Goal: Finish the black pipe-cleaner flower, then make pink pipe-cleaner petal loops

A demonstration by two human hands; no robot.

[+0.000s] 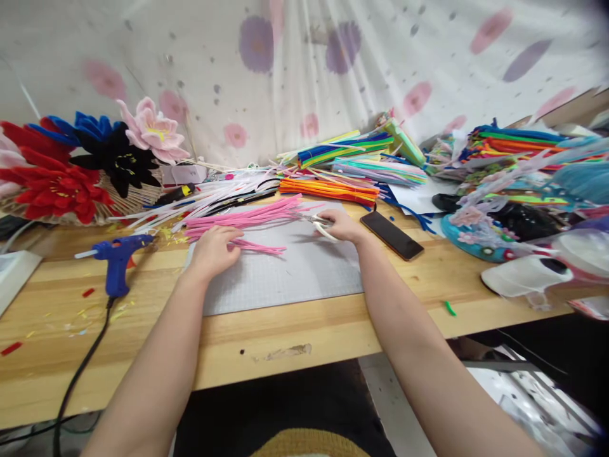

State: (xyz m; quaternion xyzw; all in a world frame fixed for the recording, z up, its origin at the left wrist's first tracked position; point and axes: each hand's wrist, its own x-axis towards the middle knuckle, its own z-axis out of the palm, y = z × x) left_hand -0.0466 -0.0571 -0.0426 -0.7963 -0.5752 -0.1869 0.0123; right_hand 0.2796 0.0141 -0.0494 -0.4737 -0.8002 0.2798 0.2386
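Note:
Pink pipe cleaners (242,218) lie in a loose bunch across a grey cutting mat (280,279). My left hand (215,251) rests over their left part, its fingers curled on the stems; a few pink stems stick out to the right beneath it. In my right hand (340,226) is a pair of pliers (323,230) with pale handles. The tool's jaws point left, close to the right ends of the pink stems. Whether the jaws touch a stem I cannot tell.
A blue hot glue gun (118,259) sits at the left, its cord hanging over the table edge. A black phone (392,235) lies right of the mat. Orange pipe cleaners (328,188) lie behind it. Fuzzy flowers (61,184) stand back left; a white thread cone (526,276) lies right.

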